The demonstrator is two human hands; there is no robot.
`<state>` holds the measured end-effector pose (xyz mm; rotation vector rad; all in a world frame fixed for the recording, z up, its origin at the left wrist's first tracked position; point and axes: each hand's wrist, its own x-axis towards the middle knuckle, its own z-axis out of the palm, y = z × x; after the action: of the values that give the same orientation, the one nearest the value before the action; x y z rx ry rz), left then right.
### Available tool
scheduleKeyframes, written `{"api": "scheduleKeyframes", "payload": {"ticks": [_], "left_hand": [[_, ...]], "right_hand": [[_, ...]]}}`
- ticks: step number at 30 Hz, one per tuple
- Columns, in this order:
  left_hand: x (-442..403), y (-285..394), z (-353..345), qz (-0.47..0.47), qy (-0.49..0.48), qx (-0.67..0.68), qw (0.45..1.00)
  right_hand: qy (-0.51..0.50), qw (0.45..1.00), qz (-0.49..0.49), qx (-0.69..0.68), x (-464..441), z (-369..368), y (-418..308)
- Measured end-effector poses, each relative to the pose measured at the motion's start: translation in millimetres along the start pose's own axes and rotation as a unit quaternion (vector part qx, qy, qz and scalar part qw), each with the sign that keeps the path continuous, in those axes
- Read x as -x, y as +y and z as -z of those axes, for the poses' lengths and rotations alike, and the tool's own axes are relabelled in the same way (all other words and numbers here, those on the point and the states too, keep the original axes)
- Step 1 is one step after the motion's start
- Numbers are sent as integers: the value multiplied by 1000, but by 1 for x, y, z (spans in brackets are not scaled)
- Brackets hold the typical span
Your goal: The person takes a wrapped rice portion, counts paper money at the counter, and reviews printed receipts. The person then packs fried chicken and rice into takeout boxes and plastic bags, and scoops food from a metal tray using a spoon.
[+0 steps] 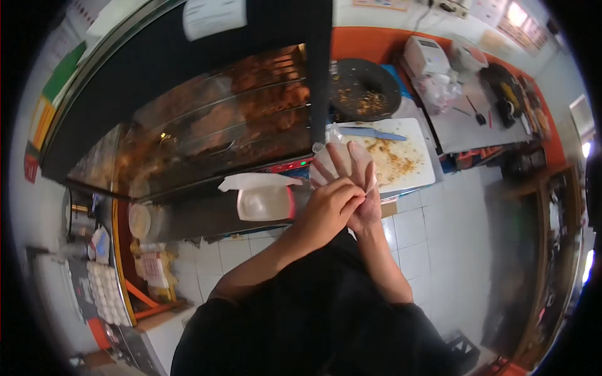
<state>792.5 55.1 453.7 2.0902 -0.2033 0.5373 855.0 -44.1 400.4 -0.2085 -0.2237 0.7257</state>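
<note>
A thin clear plastic glove (343, 164) covers the spread fingers of my right hand (365, 216), which is held up over the counter's edge. My left hand (326, 212) pinches the glove's edge near the right palm, its fingers closed. Just behind the hands lies a white cutting board (414, 166) covered with brown crumbs. A knife with a blue-grey blade (375, 133) rests across the board's far part. To the left of my hands stands an open white takeaway box (266, 203) with its lid folded back.
A glass-fronted cabinet (213, 119) with browned meat fills the left. Behind the board sits a round dark block (370, 81) with scraps on it. A side table at right holds a white machine (426, 56) and a black spoon (478, 115). Egg trays (106, 293) stand at lower left.
</note>
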Motion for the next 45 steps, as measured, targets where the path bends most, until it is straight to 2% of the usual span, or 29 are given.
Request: {"api": "scheduleKeyframes", "payload": {"ticks": [1, 2, 4, 5, 6, 7, 8, 9, 14, 15, 16, 17, 19, 22, 23, 24, 25, 26, 28, 30, 32, 34, 36, 38, 39, 41, 42, 44, 45], "left_hand": [[2, -5, 10, 38, -42, 57, 997], [7, -10, 18, 73, -85, 116, 987], [22, -25, 19, 70, -83, 87, 990], [28, -30, 20, 75, -82, 114, 987], [32, -33, 21, 80, -83, 141, 983], [35, -31, 24, 80, -89, 149, 982], [38, -31, 26, 82, -88, 148, 982], [42, -30, 28, 78, -115, 142, 980], [54, -35, 21, 40, -216, 140, 965], [58, -38, 18, 2, -224, 181, 958], [63, -36, 14, 24, -282, 210, 936], [66, -38, 13, 6, -276, 182, 944], [56, -40, 26, -16, -271, 154, 950], [6, -66, 77, -142, -112, 8, 983], [-12, -82, 94, -200, 10, -187, 962], [-34, -106, 109, -277, 89, -272, 917], [-52, -133, 129, -331, 83, -362, 868], [-56, -151, 143, -328, 86, -364, 868], [-64, -175, 162, -397, 10, -602, 692], [-60, -183, 165, -378, 15, -603, 703], [-49, -185, 182, -360, 21, -660, 659], [-30, -197, 209, -353, 38, -673, 649], [-2, -217, 237, -351, 31, -668, 655], [24, -236, 253, -291, 86, -587, 750], [33, -240, 252, -294, 85, -590, 747], [47, -243, 249, -225, 151, -548, 792], [48, -243, 248, -227, 155, -550, 789], [52, -244, 245, -207, 164, -542, 798], [53, -243, 243, -199, 167, -526, 809]], "right_hand": [[45, 996, -6, 76, -4, 5, 8], [44, 996, -17, 73, -5, 8, 14], [51, 982, -27, 178, -7, -6, 23], [123, 975, -84, 165, -2, 13, 25], [121, 975, -86, 163, 0, 45, 29], [-25, 991, -130, -20, 1, 82, 35], [-169, 950, -166, -202, 4, 99, 42], [142, 978, -119, 97, 12, 26, 47], [107, 975, -153, 118, 20, 37, 58], [151, 970, -122, 145, 17, 38, 60], [194, 962, -91, 172, 12, 39, 61], [198, 961, -91, 171, 11, 38, 64], [180, 974, 20, 133, -2, 32, 63], [150, 974, 138, 97, -8, 10, 60], [155, 968, 146, 135, -12, 14, 58], [158, 960, 153, 173, -17, 20, 55], [156, 961, 149, 174, -22, 22, 55], [169, 953, 148, 205, -29, 23, 55], [176, 944, 148, 237, -44, 23, 57], [169, 923, 176, 298, -59, 19, 60], [176, 913, 203, 307, -66, 11, 63], [165, 841, 177, 483, -69, 5, 61], [129, 837, 189, 497, -81, 1, 69], [47, 616, 226, 754, -108, -17, 75], [47, 618, 229, 751, -124, -18, 84], [32, 426, 311, 849, -155, -21, 105], [29, 425, 315, 848, -167, -27, 112], [91, 362, 131, 918, -184, -37, 123], [96, 338, 161, 922, -190, -35, 130]]}}
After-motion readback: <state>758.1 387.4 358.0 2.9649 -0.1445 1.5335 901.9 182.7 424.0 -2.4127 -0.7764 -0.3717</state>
